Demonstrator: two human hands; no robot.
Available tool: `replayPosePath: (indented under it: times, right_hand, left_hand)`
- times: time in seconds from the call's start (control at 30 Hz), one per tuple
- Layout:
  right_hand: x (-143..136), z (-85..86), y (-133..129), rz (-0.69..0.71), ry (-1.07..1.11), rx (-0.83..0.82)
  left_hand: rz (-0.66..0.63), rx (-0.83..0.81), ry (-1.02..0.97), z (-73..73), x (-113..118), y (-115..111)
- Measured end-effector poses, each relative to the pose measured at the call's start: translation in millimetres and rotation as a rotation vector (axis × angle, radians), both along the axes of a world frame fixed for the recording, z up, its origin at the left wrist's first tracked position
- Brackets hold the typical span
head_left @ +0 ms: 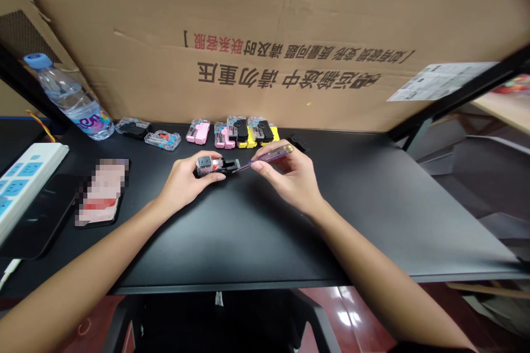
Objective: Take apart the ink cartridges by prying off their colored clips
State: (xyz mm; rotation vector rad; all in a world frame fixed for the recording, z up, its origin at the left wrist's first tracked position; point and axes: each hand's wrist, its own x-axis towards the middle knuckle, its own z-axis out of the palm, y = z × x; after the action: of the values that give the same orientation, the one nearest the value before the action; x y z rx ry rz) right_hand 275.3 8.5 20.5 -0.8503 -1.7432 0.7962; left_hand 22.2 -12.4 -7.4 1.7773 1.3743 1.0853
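Note:
My left hand (189, 179) is closed around a small black and clear plastic device (217, 165) with a red spot inside, held just above the black table (248, 242). In my right hand (292, 176) is a slim screwdriver (271, 155) with a see-through purple handle and a brass-coloured end. Its shaft slants down to the left, and the tip meets or nearly meets the device's right end; contact is too small to tell. Behind my hands stand similar clear-cased devices, one pink (197, 132), one black and yellow (261, 130), one with red inside (163, 139).
A water bottle (72, 99) stands at the back left. Nearer are a phone (103, 193), a dark tablet-like slab (41, 215) and a white power strip (25, 187). A large cardboard sheet (256, 0) walls off the back. A small black piece (298, 143) lies behind my right hand.

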Motion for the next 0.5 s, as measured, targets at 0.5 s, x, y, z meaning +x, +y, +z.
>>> replayPosePath:
  times: [0.5]
  right_hand:
    - [0.8, 0.7, 0.1, 0.006, 0.009, 0.007]
  left_hand:
    - [0.040, -0.019, -0.041, -3.1, 1.7, 1.2]
